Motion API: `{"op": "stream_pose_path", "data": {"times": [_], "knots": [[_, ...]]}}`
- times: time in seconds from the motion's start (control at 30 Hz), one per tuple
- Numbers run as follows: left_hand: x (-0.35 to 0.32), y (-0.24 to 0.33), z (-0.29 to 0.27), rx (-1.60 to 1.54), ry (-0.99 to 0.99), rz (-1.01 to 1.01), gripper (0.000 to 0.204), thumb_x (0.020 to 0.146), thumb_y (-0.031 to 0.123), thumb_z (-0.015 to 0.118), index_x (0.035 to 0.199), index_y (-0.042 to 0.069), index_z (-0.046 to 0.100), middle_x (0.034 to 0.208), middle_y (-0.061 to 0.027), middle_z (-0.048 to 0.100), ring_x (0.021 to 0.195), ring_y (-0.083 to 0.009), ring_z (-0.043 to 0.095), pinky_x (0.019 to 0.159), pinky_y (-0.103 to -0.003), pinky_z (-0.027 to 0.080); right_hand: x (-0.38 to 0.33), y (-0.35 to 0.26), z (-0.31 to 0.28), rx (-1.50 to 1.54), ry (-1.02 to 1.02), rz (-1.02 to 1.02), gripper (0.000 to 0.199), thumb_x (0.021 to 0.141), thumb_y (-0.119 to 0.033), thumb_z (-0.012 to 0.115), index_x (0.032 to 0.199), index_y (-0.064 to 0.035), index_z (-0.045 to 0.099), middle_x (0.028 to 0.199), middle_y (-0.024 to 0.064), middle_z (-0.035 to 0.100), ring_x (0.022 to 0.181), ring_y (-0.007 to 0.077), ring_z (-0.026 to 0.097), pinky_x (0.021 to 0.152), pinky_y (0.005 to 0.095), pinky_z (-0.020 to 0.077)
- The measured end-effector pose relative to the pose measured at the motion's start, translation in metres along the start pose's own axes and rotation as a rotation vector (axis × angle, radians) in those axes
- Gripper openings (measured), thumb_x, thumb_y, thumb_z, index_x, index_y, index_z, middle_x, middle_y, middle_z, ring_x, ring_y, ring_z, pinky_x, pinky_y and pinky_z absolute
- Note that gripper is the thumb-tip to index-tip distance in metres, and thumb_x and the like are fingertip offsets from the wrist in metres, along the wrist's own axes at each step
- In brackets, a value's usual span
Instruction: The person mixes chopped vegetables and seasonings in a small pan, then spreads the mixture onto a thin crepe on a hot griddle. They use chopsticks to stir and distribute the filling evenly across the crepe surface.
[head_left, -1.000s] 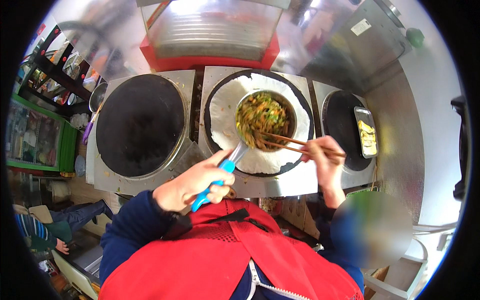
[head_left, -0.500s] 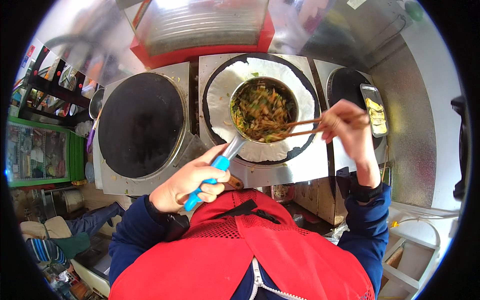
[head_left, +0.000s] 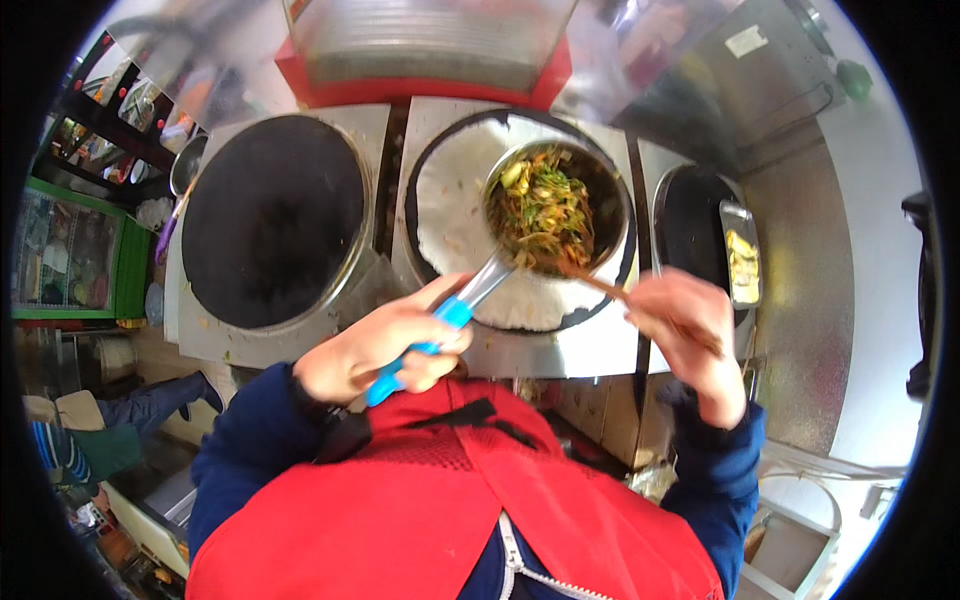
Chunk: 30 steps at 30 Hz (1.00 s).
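Note:
My left hand (head_left: pixel 400 345) is wrapped round the blue handle (head_left: pixel 453 313) of a small metal saucepan (head_left: pixel 612 212). Shredded, cooked vegetables (head_left: pixel 545 205) in green and brown fill the pan, which is held over a round white flatbread (head_left: pixel 455 190). Beneath the flatbread, a black rim shows of the middle round griddle (head_left: pixel 411 225). Wooden chopsticks (head_left: pixel 602 286) are gripped in my right hand (head_left: pixel 690 325), their tips down in the vegetables at the pan's near side. That hand and the chopsticks are somewhat blurred.
A black round griddle (head_left: pixel 275 220) lies to the left, a smaller one (head_left: pixel 690 220) to the right. On the smaller one rests a tray of yellow pieces (head_left: pixel 742 262). A red-framed glass case (head_left: pixel 430 85) stands behind. Another person's leg (head_left: pixel 150 405) shows at lower left.
The pan has shifted slightly right relative to the flatbread. My right hand has come lower and nearer, tilting the chopsticks. The vegetables have been turned over, with more green showing on top.

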<state>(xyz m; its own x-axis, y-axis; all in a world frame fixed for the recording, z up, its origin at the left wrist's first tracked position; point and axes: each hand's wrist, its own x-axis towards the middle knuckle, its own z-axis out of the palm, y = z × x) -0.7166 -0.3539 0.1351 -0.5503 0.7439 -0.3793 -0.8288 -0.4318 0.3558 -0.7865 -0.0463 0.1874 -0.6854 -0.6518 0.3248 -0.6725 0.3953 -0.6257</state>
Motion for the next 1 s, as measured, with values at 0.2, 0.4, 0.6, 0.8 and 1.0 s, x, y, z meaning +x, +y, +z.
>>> {"op": "stream_pose_path", "data": {"times": [0.2,0.4,0.6,0.8,1.0], "knots": [[0.008,-0.001,-0.009,0.0,0.017,0.021,0.07,0.086,-0.001,0.046,0.148,0.022,0.021,0.08,-0.0008,0.041,0.049,-0.0032,0.035,0.039,-0.017,0.031,0.001,0.005,0.01,0.07,0.109,0.074,0.015,0.081,0.01,0.058,0.091,0.0015,0.065,0.075,0.0059,0.06,0.064,0.01,0.056,0.059,0.0225,0.0459],[0.006,0.002,-0.013,-0.033,0.043,0.03,0.067,0.089,0.001,0.045,0.148,0.023,0.021,0.08,-0.0004,0.04,0.048,-0.0028,0.033,0.04,-0.016,0.031,0.001,0.018,0.025,0.24,0.347,0.299,0.005,0.087,0.002,0.061,0.091,0.0031,0.064,0.077,0.0072,0.065,0.068,0.0106,0.061,0.06,0.023,0.0485],[0.018,-0.01,-0.02,0.115,0.074,0.244,0.075,0.088,0.002,0.048,0.15,0.028,0.014,0.083,-0.0017,0.043,0.049,-0.0044,0.034,0.041,-0.019,0.03,-0.027,0.019,0.054,0.868,0.8,0.656,0.025,0.099,-0.025,0.05,0.091,-0.0018,0.051,0.078,0.0162,0.064,0.063,0.0255,0.067,0.058,0.0303,0.057],[0.075,-0.043,-0.029,0.342,0.204,0.459,0.081,0.09,-0.002,0.047,0.15,0.036,0.006,0.085,-0.0027,0.046,0.05,-0.0092,0.041,0.043,-0.024,0.037,-0.011,0.055,0.109,1.688,1.161,0.972,0.023,0.098,-0.016,0.05,0.096,0.0063,0.046,0.098,0.0224,0.059,0.093,0.0343,0.064,0.088,0.0364,0.0555],[0.094,-0.057,-0.032,0.488,0.297,0.618,0.081,0.091,-0.004,0.044,0.15,0.034,0.005,0.084,-0.0009,0.045,0.047,-0.0073,0.04,0.04,-0.022,0.032,0.013,0.089,0.09,1.448,1.173,0.822,0.019,0.096,-0.014,0.05,0.097,0.0045,0.044,0.099,0.0186,0.055,0.09,0.0375,0.064,0.083,0.0412,0.0582]]}}
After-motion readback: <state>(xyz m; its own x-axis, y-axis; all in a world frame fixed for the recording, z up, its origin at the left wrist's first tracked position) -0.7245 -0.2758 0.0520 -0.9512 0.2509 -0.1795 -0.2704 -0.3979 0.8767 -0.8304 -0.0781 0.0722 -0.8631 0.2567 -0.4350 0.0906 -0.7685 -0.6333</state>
